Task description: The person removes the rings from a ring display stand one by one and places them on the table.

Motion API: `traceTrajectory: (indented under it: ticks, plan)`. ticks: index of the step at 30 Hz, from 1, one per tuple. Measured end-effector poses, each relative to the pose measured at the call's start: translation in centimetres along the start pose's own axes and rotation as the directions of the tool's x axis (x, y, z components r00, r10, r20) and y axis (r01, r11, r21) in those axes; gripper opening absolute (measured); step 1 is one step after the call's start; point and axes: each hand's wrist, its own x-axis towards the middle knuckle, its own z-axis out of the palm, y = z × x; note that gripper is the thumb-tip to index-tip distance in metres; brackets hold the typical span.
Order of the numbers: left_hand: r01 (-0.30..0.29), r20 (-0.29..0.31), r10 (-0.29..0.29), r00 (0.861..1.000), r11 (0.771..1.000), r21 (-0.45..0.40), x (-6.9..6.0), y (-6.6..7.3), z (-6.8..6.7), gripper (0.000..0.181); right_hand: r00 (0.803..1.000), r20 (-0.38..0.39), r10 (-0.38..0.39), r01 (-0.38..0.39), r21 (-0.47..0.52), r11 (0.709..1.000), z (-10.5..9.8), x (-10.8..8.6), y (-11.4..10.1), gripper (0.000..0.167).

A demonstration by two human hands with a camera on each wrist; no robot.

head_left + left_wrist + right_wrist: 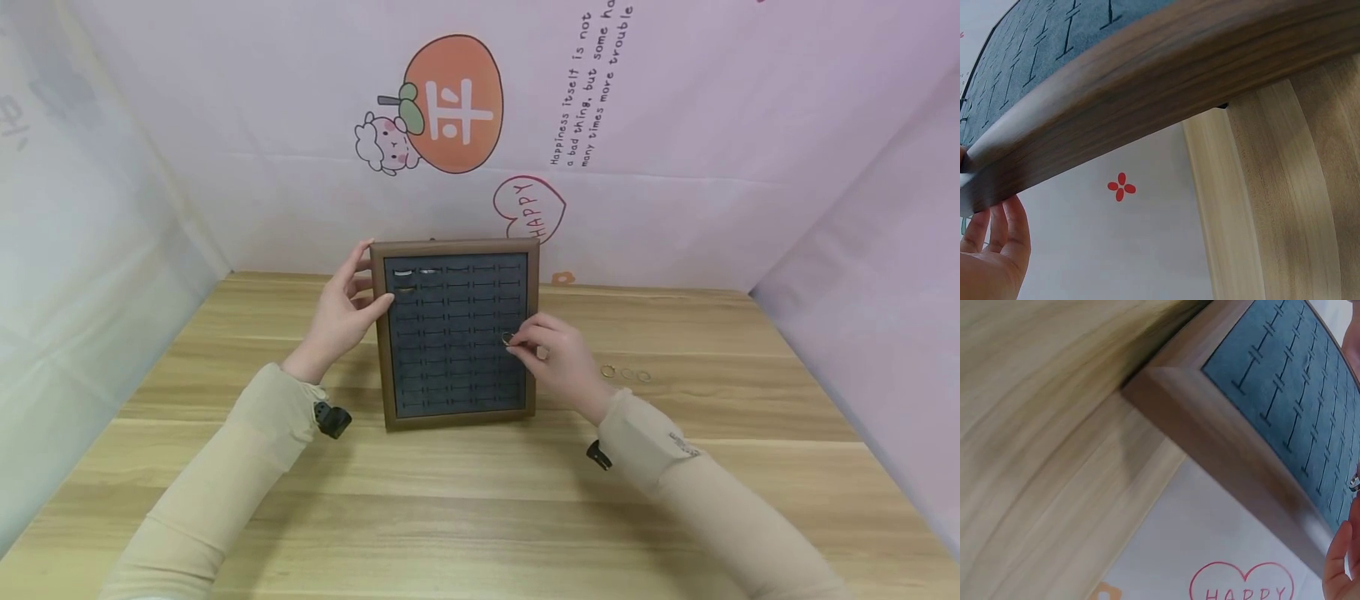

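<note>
The left hand (341, 317) grips the left edge of the tray (450, 248) on the bench (450, 517). The right hand (555, 354) pinches a ring (507, 340) at the tray's right side, near three loose rings (627, 374) on the bench.

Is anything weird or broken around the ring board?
Nothing looks spilled or broken, and the ring board, gripped by the left hand, looks undamaged. The odd bit is the backdrop behind it: its orange lies on its side and its writing runs upward, as if hung sideways.
</note>
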Motion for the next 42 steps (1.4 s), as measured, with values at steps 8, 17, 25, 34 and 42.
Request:
traceTrajectory:
  ticks: [8,17,25,34,42]
  plan:
    - [-0.004,-0.001,0.004,1.000,1.000,-0.010,0.0,0.0,0.0,0.076,1.000,-0.022,0.015,-0.016,-0.029,0.999,-1.2,-1.6,1.4,0.013]
    - [-0.006,0.003,0.006,1.000,1.000,-0.026,0.1,0.0,0.0,0.076,0.998,-0.028,0.055,-0.057,-0.077,0.995,-2.8,-3.5,3.3,0.015]
    - [-0.010,0.003,0.010,1.000,0.999,-0.034,0.0,0.2,0.0,0.076,0.995,-0.043,0.091,-0.096,-0.147,0.984,-4.5,-5.4,4.8,0.017]
    - [0.010,0.002,-0.010,1.000,0.999,-0.032,0.0,0.3,0.1,0.076,0.979,-0.034,0.200,-0.203,-0.209,0.957,-6.6,-7.1,6.5,0.015]
    - [0.020,0.000,-0.020,1.000,0.999,-0.043,-0.1,0.5,0.1,0.076,0.966,0.013,0.259,-0.245,-0.281,0.928,-7.9,-8.6,8.9,0.012]
